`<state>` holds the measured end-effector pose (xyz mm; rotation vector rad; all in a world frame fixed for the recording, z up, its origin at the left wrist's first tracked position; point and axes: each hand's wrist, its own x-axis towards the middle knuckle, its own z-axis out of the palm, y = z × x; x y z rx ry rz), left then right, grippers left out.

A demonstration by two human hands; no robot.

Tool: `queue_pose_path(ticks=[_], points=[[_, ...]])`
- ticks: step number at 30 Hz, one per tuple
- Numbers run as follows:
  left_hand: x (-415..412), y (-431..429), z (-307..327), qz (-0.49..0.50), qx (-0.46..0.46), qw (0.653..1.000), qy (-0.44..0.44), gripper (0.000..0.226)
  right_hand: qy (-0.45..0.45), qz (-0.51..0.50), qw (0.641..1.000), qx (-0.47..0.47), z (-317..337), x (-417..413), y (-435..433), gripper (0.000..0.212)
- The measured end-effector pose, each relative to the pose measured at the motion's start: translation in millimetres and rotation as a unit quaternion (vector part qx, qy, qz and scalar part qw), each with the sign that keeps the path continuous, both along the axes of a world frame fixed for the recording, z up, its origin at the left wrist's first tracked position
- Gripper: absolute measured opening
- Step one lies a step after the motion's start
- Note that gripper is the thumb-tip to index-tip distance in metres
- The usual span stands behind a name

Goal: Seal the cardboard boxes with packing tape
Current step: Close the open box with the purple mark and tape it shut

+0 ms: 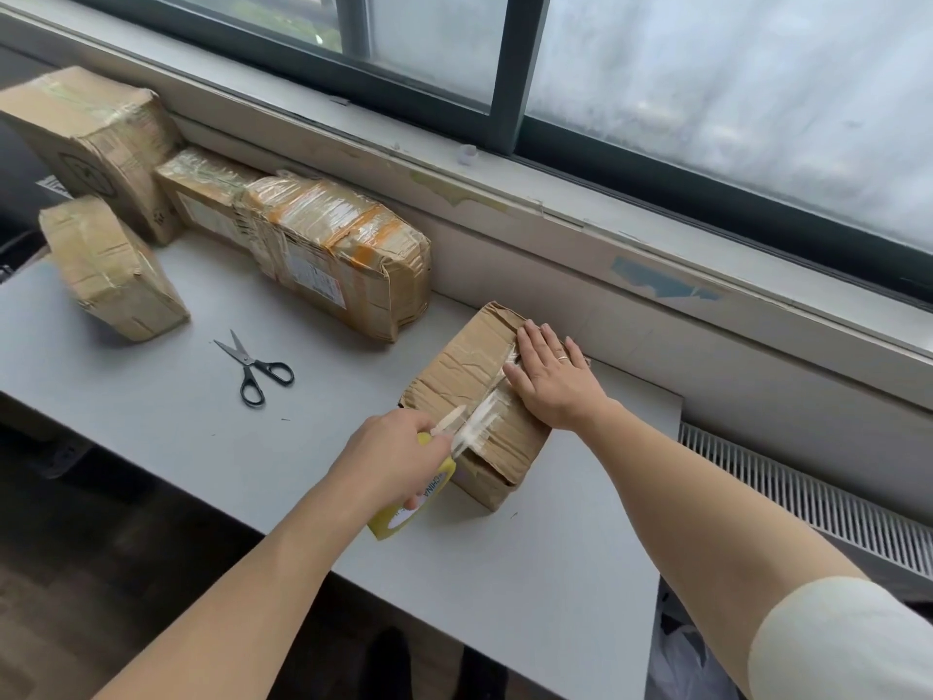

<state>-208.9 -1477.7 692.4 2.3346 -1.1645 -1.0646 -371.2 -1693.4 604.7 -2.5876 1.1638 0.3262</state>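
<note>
A worn cardboard box (464, 376) lies on the grey table (151, 426) close to the window wall. A strip of clear packing tape (484, 411) runs along its top seam. My right hand (553, 376) lies flat on the box top, fingers straight, pressing beside the tape. My left hand (391, 459) grips a tape roll with a yellow core (411, 502) at the box's near end, where the clear strip stretches from the roll onto the box.
Black-handled scissors (252, 368) lie left of the box. Several taped boxes stand at the back left: a small one (111, 270), a tall one (96, 138), a long one (348, 265). A radiator grille (808, 502) sits right of the table.
</note>
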Motion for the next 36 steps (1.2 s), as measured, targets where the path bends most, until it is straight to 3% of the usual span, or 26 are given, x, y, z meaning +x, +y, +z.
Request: queue_pose_path(ticks=[7,12,15,20,22,25,30,36], points=[[6.0,-4.2,4.8,0.0,0.001,1.0,0.021,0.028,-0.037,-0.019,0.999,0.024,0.7,-2.4,-2.7,0.069],[15.0,-8.4,5.0,0.026,-0.006,0.997,0.077,0.018,-0.152,-0.078,0.981,0.096,12.4,-6.2,-8.1,0.054],[16.4,-9.8,7.7,0.032,-0.022,0.995,0.096,0.02,-0.198,-0.116,0.964,0.135,23.7,-7.2,-4.2,0.057],[14.1,-8.9,15.8,0.025,-0.046,0.992,0.113,0.015,-0.292,-0.208,0.931,0.062,23.2,-13.2,3.3,0.043],[13.2,-9.0,18.1,0.02,-0.052,0.992,0.117,0.019,-0.274,-0.211,0.938,-0.006,19.9,-20.8,10.2,0.038],[10.7,-11.1,22.0,0.016,-0.063,0.989,0.13,0.022,-0.246,-0.187,0.945,-0.11,10.8,-30.0,24.5,0.011],[4.8,-15.6,29.3,0.015,-0.083,0.985,0.147,0.019,-0.214,-0.046,0.963,-0.156,4.1,-31.2,52.6,0.025],[7.7,-14.9,40.4,0.022,-0.096,0.985,0.142,0.017,-0.177,-0.01,0.976,-0.125,-1.8,-26.7,67.5,0.048]])
